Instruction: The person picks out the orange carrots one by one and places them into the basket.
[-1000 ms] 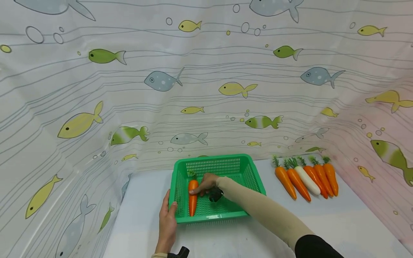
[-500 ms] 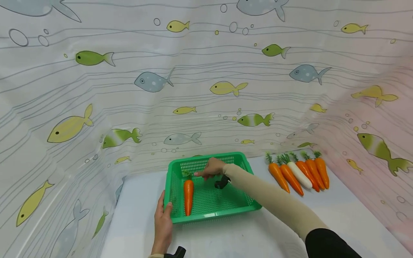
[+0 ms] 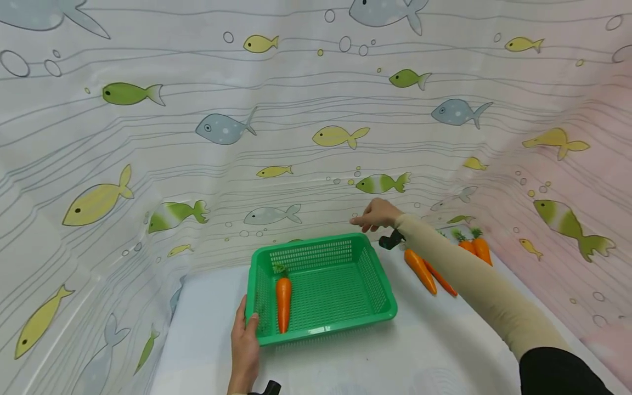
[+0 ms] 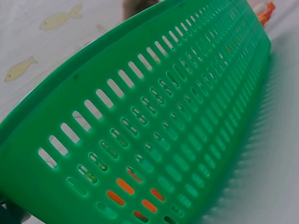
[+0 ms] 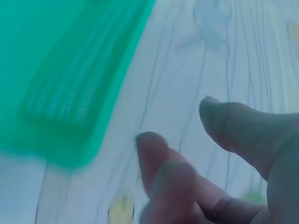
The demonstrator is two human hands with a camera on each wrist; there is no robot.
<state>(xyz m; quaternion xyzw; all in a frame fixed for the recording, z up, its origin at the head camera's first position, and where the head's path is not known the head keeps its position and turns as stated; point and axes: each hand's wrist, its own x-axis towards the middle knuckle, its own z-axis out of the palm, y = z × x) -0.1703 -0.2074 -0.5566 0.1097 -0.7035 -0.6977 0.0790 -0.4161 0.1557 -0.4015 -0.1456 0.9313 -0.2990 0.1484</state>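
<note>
A green plastic basket [image 3: 328, 332] with slotted walls stands on the white table. My left hand [image 3: 245, 351] grips its near left corner, thumb at the rim and fingers along the outer wall. Inside, against the left side, lies one carrot [image 3: 283, 304] with a leafy top. Bits of its orange show through the slots in the left wrist view. My right hand [image 3: 377, 215] is in the air over the far right corner of the basket. Its thumb and fingers [image 5: 152, 154] stand apart in the right wrist view, holding nothing.
Several carrots [image 3: 419, 271] lie in a row on the table [image 3: 355, 362] right of the basket, partly hidden by my right sleeve [image 3: 474, 285]. A fish-patterned curtain [image 3: 276, 153] hangs behind and on both sides.
My right hand has let go of the carrot, leaving it in the basket, and has moved up and right out of the basket. The left hand keeps its grip on the corner.
</note>
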